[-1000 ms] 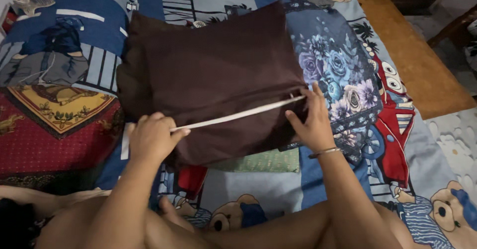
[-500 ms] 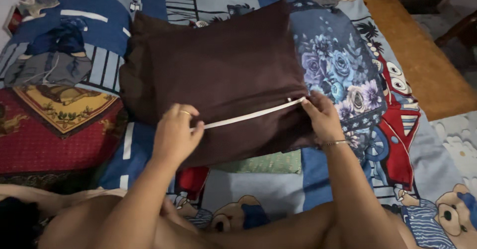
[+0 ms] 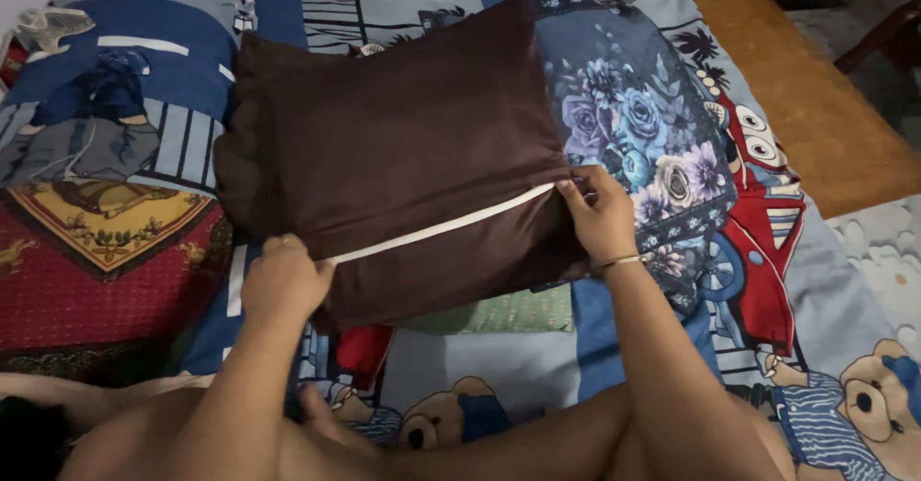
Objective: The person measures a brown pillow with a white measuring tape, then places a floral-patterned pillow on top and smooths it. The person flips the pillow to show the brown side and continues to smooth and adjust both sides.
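On the bed (image 3: 537,356), the left hand (image 3: 281,281) is closed around the near left end of a dark brown pillow (image 3: 393,145), at the end of its white zip line (image 3: 441,224). The right hand (image 3: 600,214) pinches the zip's right end. The closing of the cover looks in hand; finishing it calls for holding the seam taut and flat.

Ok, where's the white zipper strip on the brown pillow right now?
In the head view, the white strip runs slantwise across the brown pillow's lower part, from the left hand to the right hand.
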